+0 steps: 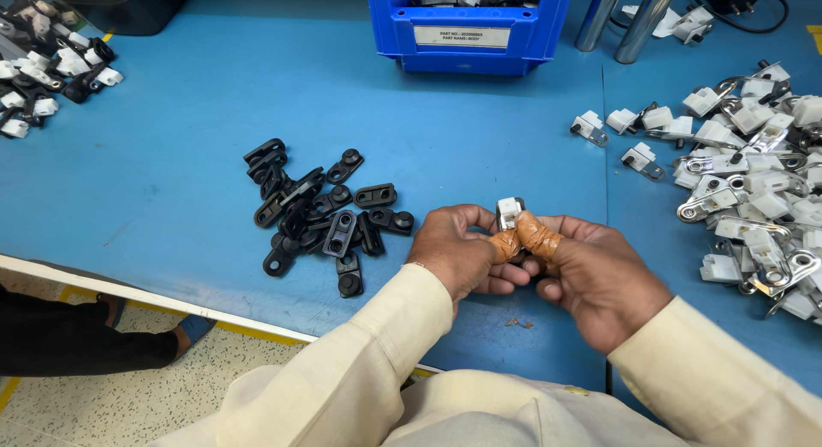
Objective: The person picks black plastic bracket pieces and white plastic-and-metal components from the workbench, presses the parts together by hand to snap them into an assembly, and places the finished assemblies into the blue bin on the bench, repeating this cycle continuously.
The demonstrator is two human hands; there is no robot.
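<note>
My left hand (458, 254) and my right hand (591, 271) meet over the blue table (171, 181), both pinching a small white and metal clip part (509, 211) between taped thumbs. Brown tape wraps both thumbs. A pile of black plastic pieces (325, 211) lies just left of my left hand. A heap of white and metal clip parts (753, 173) spreads to the right of my right hand. Cream sleeves cover both forearms.
A blue bin (467, 27) with a label stands at the back centre. Another heap of black and white parts (47, 74) lies at the far left. Metal posts (621, 19) rise at the back right. Another person's leg and sandalled foot (184, 331) show below the table edge.
</note>
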